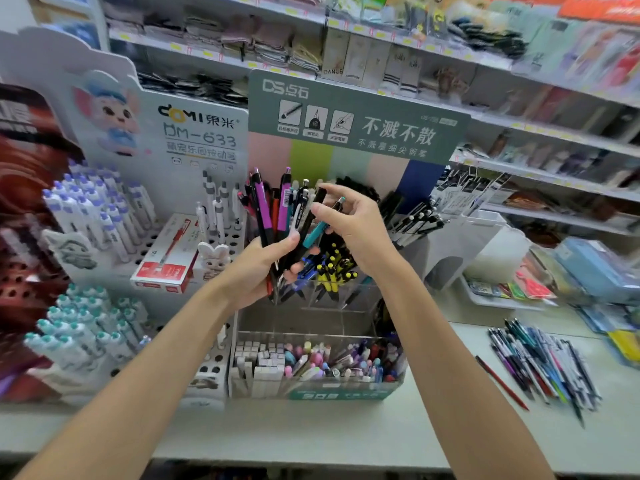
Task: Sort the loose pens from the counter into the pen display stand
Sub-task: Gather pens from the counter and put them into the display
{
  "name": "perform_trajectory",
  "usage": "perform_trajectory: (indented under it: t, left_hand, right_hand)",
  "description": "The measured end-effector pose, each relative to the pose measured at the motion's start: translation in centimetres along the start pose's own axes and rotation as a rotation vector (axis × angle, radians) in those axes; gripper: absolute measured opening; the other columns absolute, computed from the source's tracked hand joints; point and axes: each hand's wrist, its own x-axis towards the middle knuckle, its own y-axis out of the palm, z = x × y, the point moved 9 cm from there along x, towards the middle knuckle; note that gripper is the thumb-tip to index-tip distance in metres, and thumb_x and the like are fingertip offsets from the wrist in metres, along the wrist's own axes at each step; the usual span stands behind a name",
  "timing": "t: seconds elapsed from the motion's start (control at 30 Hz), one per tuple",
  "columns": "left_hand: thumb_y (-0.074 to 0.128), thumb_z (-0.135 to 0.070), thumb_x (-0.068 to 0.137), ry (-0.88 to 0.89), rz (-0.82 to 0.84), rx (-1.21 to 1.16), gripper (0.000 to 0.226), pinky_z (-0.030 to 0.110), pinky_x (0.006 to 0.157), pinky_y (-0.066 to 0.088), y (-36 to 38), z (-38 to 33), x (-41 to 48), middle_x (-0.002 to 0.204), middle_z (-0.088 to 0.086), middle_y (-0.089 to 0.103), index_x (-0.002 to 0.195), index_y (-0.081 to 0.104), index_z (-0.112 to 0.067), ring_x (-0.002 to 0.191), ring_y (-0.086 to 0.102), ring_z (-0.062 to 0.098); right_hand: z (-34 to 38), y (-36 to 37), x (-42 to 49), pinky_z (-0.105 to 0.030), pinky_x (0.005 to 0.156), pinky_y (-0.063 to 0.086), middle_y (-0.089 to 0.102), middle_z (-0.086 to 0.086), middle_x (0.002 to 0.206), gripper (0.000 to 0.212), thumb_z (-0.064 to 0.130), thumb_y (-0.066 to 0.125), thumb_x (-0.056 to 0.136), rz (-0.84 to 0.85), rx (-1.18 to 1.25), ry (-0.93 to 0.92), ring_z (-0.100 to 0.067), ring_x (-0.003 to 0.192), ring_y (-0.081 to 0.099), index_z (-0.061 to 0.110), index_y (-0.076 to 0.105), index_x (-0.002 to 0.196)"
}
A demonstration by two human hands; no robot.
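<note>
My left hand [263,268] grips a fanned bunch of pens [277,209], purple, orange, black and white, held upright above the clear pen display stand [311,344]. My right hand [349,223] pinches a teal pen [320,226] at the edge of that bunch, fingers curled round it. The stand's upper compartment holds yellow-and-black pens [334,268]; its front tray holds several pastel pens and erasers. A pile of loose pens [543,362] lies on the white counter [329,434] at the right.
A white DOMI stand [114,209] with white-and-blue pens and a red pen box [166,258] stands at the left. A green header card [356,116] rises behind the clear stand. White trays [491,258] and packets sit at the right, shelves behind.
</note>
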Motion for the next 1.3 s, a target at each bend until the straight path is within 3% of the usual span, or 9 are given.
perform_trajectory:
  t: [0.23, 0.37, 0.47, 0.53, 0.6, 0.73, 0.93, 1.13, 1.3]
  left_hand:
    - [0.052, -0.024, 0.098, 0.015, -0.029, 0.002, 0.039, 0.016, 0.048, 0.042, 0.4, 0.4, 0.5, 0.104, 0.015, 0.063, 0.131, 0.056, -0.004, 0.063, 0.050, 0.011]
    - [0.058, -0.025, 0.090, 0.026, -0.083, 0.097, 0.051, 0.016, 0.047, 0.037, -0.4, 0.1, 0.3, 0.097, 0.011, 0.067, 0.131, 0.048, 0.005, 0.058, 0.047, 0.010]
    - [0.056, -0.024, 0.092, 0.010, -0.041, 0.141, 0.045, 0.016, 0.048, 0.031, -0.3, 0.1, -0.2, 0.090, 0.008, 0.064, 0.129, 0.049, 0.001, 0.056, 0.040, 0.008]
    - [0.053, -0.024, 0.096, -0.011, -0.008, 0.155, 0.042, 0.016, 0.048, 0.030, 0.0, 0.1, -0.4, 0.087, 0.006, 0.064, 0.130, 0.049, 0.000, 0.057, 0.038, 0.009]
    - [0.050, -0.025, 0.098, -0.023, -0.001, 0.127, 0.041, 0.017, 0.049, 0.029, 0.2, 0.1, -0.6, 0.090, 0.007, 0.065, 0.131, 0.050, -0.001, 0.057, 0.039, 0.009]
    - [0.045, -0.029, 0.099, -0.056, 0.029, 0.007, 0.041, 0.016, 0.049, 0.032, -0.1, 0.3, -1.1, 0.105, 0.012, 0.067, 0.135, 0.053, -0.012, 0.060, 0.042, 0.008]
    - [0.050, -0.031, 0.095, -0.129, 0.012, 0.073, 0.044, 0.019, 0.051, 0.036, 0.2, 0.8, -1.6, 0.108, 0.017, 0.070, 0.131, 0.057, -0.008, 0.061, 0.045, 0.012]
    - [0.054, -0.029, 0.098, -0.099, 0.105, 0.235, 0.041, 0.022, 0.054, 0.031, 1.3, 0.8, -1.0, 0.084, 0.006, 0.061, 0.132, 0.057, -0.006, 0.062, 0.041, 0.012]
    - [0.055, -0.026, 0.098, -0.047, 0.060, 0.358, 0.039, 0.020, 0.052, 0.031, 1.8, 0.3, -0.2, 0.083, 0.006, 0.059, 0.124, 0.058, 0.002, 0.062, 0.042, 0.012]
  right_hand:
    - [-1.9, -0.1, -0.8, -0.049, 0.100, 0.050, 0.072, -0.011, 0.108, 0.019, 0.015, 0.052, 0.101, 0.051, 0.105, 0.132, -0.026, 0.105, 0.067, 0.009, 0.067, 0.110]
    - [-0.2, -4.4, -0.3, -0.037, 0.083, 0.057, 0.071, -0.009, 0.085, 0.024, 0.017, 0.036, 0.106, -0.233, 0.584, 0.089, -0.021, 0.080, 0.067, 0.005, 0.057, 0.107]
    - [2.3, -6.0, 0.6, -0.019, 0.056, 0.043, 0.068, -0.004, 0.084, 0.016, 0.021, 0.050, 0.102, -0.219, 0.315, -0.066, -0.008, 0.062, 0.054, 0.012, 0.062, 0.099]
    - [2.6, -2.8, 0.9, -0.014, 0.067, 0.048, 0.071, 0.002, 0.098, 0.018, 0.030, 0.067, 0.092, -0.028, -0.106, -0.096, -0.001, 0.074, 0.061, 0.019, 0.069, 0.105]
    - [1.8, -0.5, 0.9, -0.015, 0.080, 0.048, 0.071, 0.003, 0.101, 0.026, 0.027, 0.076, 0.085, 0.084, -0.258, -0.108, -0.001, 0.086, 0.063, 0.015, 0.072, 0.108]
    - [0.2, 0.1, 1.0, -0.013, 0.080, 0.048, 0.069, 0.001, 0.105, 0.024, 0.008, 0.071, 0.084, 0.132, -0.101, -0.019, -0.003, 0.086, 0.063, 0.011, 0.072, 0.108]
    - [0.2, 1.6, 0.6, -0.011, 0.083, 0.047, 0.068, 0.006, 0.117, 0.029, 0.024, 0.078, 0.082, 0.252, -0.129, 0.001, 0.003, 0.103, 0.063, 0.016, 0.072, 0.109]
    - [0.5, 0.4, 0.8, -0.015, 0.075, 0.049, 0.070, 0.004, 0.088, 0.011, 0.018, 0.077, 0.084, 0.232, -0.147, -0.026, -0.001, 0.079, 0.063, 0.009, 0.075, 0.090]
    - [2.2, -3.5, 0.4, -0.012, 0.062, 0.043, 0.070, -0.016, 0.093, 0.006, 0.010, 0.051, 0.101, -0.107, 0.126, -0.158, 0.003, 0.067, 0.059, 0.008, 0.056, 0.098]
